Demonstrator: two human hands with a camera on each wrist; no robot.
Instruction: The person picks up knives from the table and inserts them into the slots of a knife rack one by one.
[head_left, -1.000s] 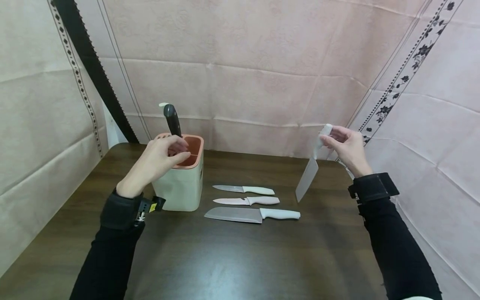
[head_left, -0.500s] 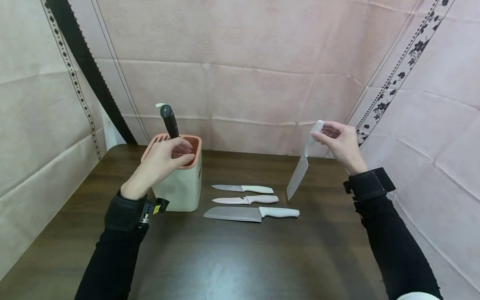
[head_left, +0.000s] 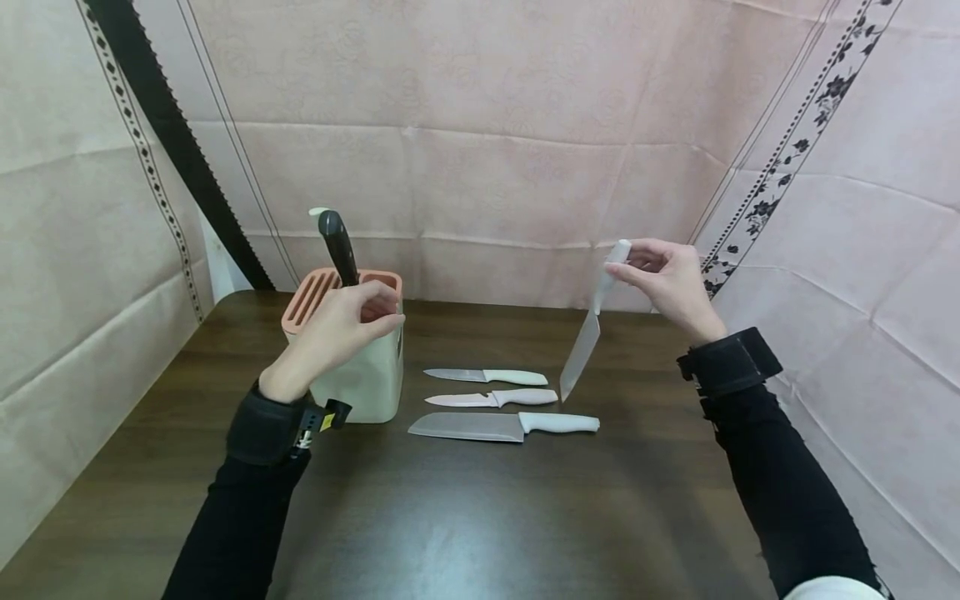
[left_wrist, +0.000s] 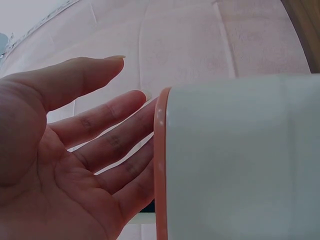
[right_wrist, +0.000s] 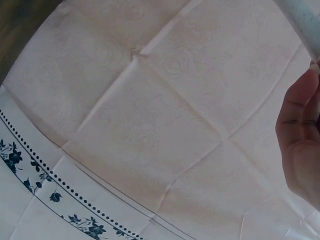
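Observation:
My right hand (head_left: 667,279) pinches the white handle of a broad-bladed knife (head_left: 581,357), blade hanging downward at a slant above the table's right half. In the right wrist view only part of the pale handle (right_wrist: 301,22) shows, beside my fingers. My left hand (head_left: 337,333) hovers at the near side of a mint-green knife block (head_left: 369,385) with a salmon slotted top, its fingers loosely bent and holding nothing. The left wrist view shows that palm (left_wrist: 75,185) beside the block's rim (left_wrist: 160,150). A black handle (head_left: 339,248) sticks up from the block.
On the brown table (head_left: 465,517), a small knife (head_left: 487,377), a second slim knife (head_left: 491,399) and a wide kitchen knife (head_left: 504,426) lie in a row, blades pointing left. A pale tip (head_left: 318,212) shows behind the black handle. Pinkish cloth (head_left: 510,167) hangs behind.
My right hand has carried the hanging knife leftward, nearer the row of knives. My left hand has shifted slightly right across the block's front, uncovering more of its slots.

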